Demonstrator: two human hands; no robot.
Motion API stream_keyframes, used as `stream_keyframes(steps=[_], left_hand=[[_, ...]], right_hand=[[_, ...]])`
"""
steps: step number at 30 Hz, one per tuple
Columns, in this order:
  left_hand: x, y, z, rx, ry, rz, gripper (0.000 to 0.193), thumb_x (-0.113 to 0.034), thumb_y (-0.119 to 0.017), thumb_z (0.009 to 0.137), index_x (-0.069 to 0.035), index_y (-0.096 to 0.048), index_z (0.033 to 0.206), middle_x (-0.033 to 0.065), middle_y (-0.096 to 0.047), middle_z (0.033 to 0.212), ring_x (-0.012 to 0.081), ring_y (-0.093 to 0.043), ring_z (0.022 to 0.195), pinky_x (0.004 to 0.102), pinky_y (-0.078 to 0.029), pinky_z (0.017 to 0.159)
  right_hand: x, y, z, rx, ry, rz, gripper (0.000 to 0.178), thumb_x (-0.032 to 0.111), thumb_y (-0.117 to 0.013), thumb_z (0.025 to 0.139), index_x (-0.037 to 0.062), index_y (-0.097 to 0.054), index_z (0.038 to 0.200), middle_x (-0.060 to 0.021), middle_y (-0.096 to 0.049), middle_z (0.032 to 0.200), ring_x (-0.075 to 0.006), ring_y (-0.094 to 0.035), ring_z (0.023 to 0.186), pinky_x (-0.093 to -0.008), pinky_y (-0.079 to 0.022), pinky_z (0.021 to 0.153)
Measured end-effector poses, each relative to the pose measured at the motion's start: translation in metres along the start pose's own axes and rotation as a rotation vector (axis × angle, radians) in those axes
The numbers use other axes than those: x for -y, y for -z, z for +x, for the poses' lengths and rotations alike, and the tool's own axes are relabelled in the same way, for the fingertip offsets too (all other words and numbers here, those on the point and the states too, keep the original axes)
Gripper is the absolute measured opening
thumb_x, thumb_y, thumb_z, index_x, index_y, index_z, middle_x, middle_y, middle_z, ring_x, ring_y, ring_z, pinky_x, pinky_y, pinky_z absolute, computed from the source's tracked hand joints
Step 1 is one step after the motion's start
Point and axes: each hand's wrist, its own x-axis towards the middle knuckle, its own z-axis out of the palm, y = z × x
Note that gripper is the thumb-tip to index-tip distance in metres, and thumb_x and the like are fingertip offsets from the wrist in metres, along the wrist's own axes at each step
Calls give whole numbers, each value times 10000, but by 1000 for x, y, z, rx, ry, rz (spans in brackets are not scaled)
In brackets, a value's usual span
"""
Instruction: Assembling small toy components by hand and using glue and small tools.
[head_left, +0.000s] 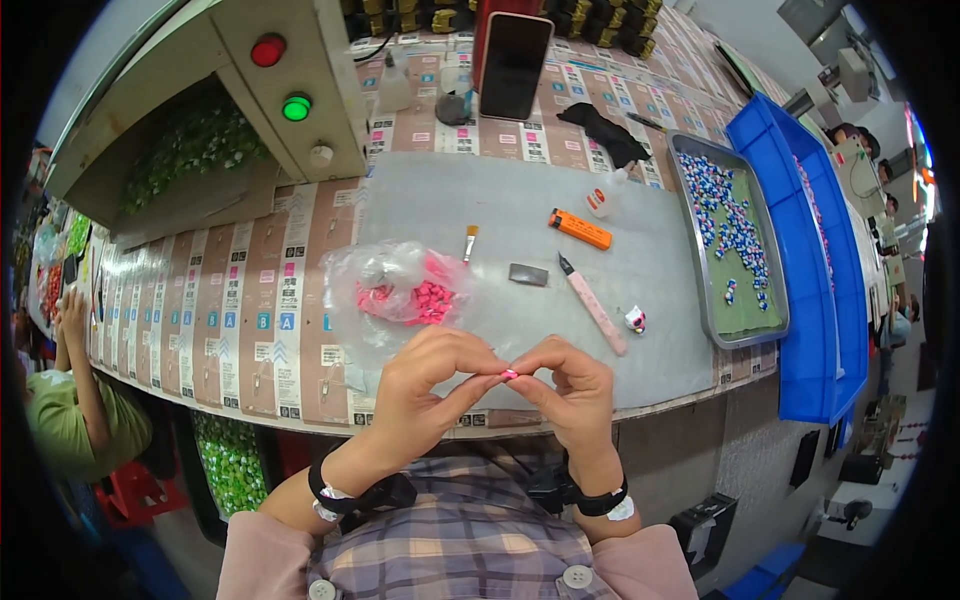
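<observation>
My left hand [432,375] and my right hand [572,388] meet over the table's near edge. Thumb and fingertips of both pinch one tiny pink piece [511,374], mostly covered by the fingers. Just beyond my left hand lies a clear plastic bag [345,282], opened, with many small pink pieces [432,302] in it. A small brush [471,243] and a dark grey block [528,274] lie past the bag. Beyond my right hand are a pink-handled craft knife [597,312] and a small white figure with coloured spots [635,320].
An orange box-like item [580,229] and a small glue bottle [603,196] lie farther back. At right stand a metal tray [712,325] of blue-white pieces and blue bins [808,365]. A phone [516,66] stands behind; a machine with lit buttons [300,60] fills the left. Another person [80,420] sits far left.
</observation>
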Motion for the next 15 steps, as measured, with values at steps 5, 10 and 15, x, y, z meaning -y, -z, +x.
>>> stream_keyframes(steps=[5, 10, 15], left_hand=[[-1, -17, 11, 89, 17, 35, 183, -60, -683, 698, -54, -634, 875, 54, -628, 839, 202, -571, 802, 300, -434, 699], [-8, -47, 41, 299, 201, -31, 213, -96, -643, 753, -69, -612, 962, 57, -622, 816, 188, -581, 755, 277, -459, 655], [4, -103, 79, 511, 165, 194, 209, -179, -631, 752, -42, -616, 909, 90, -598, 822, 237, -559, 720, 315, -450, 646]], right_hand=[[-6, 25, -4, -58, -9, 150, 89, -19, -603, 765, -3, -588, 851, -44, -594, 816, -95, -531, 748, -220, -408, 694], [-9, 108, -21, -619, -80, -71, 44, 14, -553, 807, 8, -564, 849, -28, -580, 803, -87, -528, 747, -210, -411, 709], [-10, 133, -43, -720, -98, -30, 53, 35, -553, 805, 8, -543, 849, -64, -581, 790, -123, -545, 750, -242, -428, 727]])
